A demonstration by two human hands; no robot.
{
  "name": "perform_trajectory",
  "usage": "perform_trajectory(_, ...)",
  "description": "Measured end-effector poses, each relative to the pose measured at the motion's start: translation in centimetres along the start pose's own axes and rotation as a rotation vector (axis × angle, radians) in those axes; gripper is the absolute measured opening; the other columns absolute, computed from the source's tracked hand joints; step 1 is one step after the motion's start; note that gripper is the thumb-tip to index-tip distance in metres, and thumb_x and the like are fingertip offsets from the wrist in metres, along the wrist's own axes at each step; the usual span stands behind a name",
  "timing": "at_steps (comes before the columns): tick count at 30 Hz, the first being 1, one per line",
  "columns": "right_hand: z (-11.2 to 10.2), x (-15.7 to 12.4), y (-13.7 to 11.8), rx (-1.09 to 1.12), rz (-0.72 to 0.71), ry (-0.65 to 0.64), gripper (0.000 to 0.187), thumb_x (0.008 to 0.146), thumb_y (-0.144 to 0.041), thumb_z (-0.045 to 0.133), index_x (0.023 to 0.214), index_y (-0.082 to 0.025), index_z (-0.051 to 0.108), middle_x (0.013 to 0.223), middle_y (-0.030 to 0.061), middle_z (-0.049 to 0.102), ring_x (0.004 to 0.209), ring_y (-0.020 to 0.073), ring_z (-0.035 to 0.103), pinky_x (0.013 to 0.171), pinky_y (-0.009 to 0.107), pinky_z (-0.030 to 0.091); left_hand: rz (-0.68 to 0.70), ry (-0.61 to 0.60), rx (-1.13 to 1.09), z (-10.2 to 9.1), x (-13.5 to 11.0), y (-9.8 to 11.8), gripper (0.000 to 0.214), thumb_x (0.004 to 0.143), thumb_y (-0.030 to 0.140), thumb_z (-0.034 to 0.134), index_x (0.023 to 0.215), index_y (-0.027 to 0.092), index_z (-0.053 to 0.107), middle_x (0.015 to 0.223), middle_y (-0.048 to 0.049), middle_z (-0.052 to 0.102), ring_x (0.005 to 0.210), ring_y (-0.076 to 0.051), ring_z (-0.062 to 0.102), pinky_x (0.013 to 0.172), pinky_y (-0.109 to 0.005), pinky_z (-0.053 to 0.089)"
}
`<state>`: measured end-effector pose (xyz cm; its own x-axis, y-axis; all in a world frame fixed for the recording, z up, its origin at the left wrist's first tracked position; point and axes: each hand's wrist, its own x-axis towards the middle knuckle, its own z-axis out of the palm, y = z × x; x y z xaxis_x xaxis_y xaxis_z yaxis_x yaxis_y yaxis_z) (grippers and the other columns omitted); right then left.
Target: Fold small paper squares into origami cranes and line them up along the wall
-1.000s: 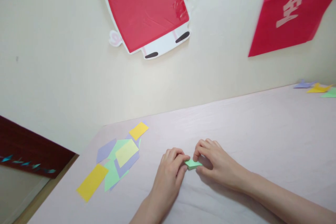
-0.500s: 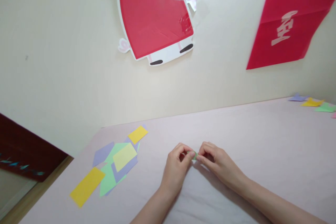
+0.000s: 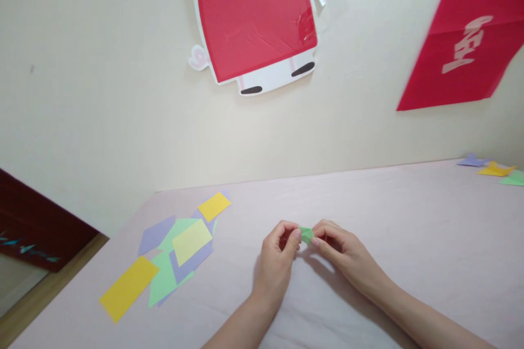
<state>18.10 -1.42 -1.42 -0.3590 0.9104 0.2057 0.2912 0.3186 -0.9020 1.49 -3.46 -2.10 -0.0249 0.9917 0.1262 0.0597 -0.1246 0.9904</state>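
Hands pinching green paper, apparently folded, overlapping coloured sheets at left

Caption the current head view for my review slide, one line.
Left hand and right hand hold a small folded green paper between them; overlapping colored sheets lie to the left.

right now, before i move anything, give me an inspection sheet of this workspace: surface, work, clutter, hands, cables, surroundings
surface: light top, faintly creased near the hands
work: small green paper, folded, held between both hands
clutter: loose sheets in yellow, green and purple, overlapping, left of the hands; folded pieces at far right near the wall, exact shape too small to tell
hands: left hand pinches the paper's left side; right hand pinches its right side
cables: nothing seen
surroundings: pale wall with a red cutout and red poster; dark panel at far left
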Motion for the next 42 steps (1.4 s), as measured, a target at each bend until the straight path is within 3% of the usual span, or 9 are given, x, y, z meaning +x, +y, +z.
perform_trajectory(6,0.15,-0.23,-0.5,-0.092,-0.091,-0.01,0.026,0.092,-0.037,0.052,0.073,-0.021,0.059,0.075,0.0027,0.058,0.077,0.0196,0.054,0.071,0.031,0.041,0.112,-0.017,0.035,0.18,-0.27,0.83,0.017,0.091,0.033,0.055,0.086,0.018,0.062,0.084,-0.0006,0.06,0.08,-0.015,0.055,0.073,-0.024,0.042)
perform_trajectory(12,0.24,-0.51,-0.5,-0.12,-0.148,0.023,0.026,0.094,-0.033,0.05,0.072,-0.021,0.056,0.074,0.0023,0.058,0.075,0.0185,0.054,0.068,0.029,0.041,0.053,-0.093,-0.01,0.04,-0.3,0.71,0.015,0.087,0.031,0.055,0.087,0.017,0.061,0.078,-0.0008,0.06,0.075,-0.015,0.054,0.071,-0.025,0.042)
perform_trajectory(20,-0.07,-0.33,-0.16,-0.004,-0.066,0.044,0.03,0.092,-0.039,0.052,0.07,-0.02,0.057,0.071,0.0003,0.053,0.068,0.0164,0.051,0.063,0.027,0.039,0.109,-0.089,-0.016,-0.13,-0.26,0.91,0.02,0.08,0.019,0.053,0.099,0.018,0.06,0.093,-0.0037,0.06,0.085,-0.018,0.056,0.077,-0.027,0.044)
perform_trajectory(28,-0.07,-0.15,0.07,0.242,0.105,-0.06,0.029,0.085,-0.044,0.06,0.072,-0.018,0.062,0.065,-0.001,0.059,0.062,0.0148,0.052,0.06,0.026,0.042,0.118,-0.101,-0.091,0.03,-0.35,1.01,0.012,0.082,0.025,0.058,0.091,0.017,0.058,0.095,-0.0053,0.061,0.088,-0.019,0.057,0.079,-0.029,0.044)
perform_trajectory(35,-0.08,-0.29,-0.56,0.269,0.092,-0.144,0.028,0.086,-0.042,0.059,0.072,-0.018,0.062,0.067,0.0001,0.065,0.064,0.0154,0.057,0.064,0.026,0.045,0.133,-0.121,-0.009,-0.35,-0.83,0.87,0.023,0.081,0.027,0.058,0.102,0.018,0.059,0.095,-0.0051,0.063,0.087,-0.02,0.057,0.08,-0.03,0.044)
perform_trajectory(42,0.03,-0.35,-0.67,0.306,0.082,-0.155,0.026,0.087,-0.041,0.059,0.075,-0.018,0.063,0.068,0.0,0.066,0.065,0.0159,0.06,0.066,0.026,0.044,0.174,-0.116,-0.002,-0.24,-0.77,0.84,0.019,0.08,0.025,0.058,0.098,0.018,0.058,0.088,-0.0024,0.06,0.085,-0.019,0.055,0.079,-0.029,0.043)
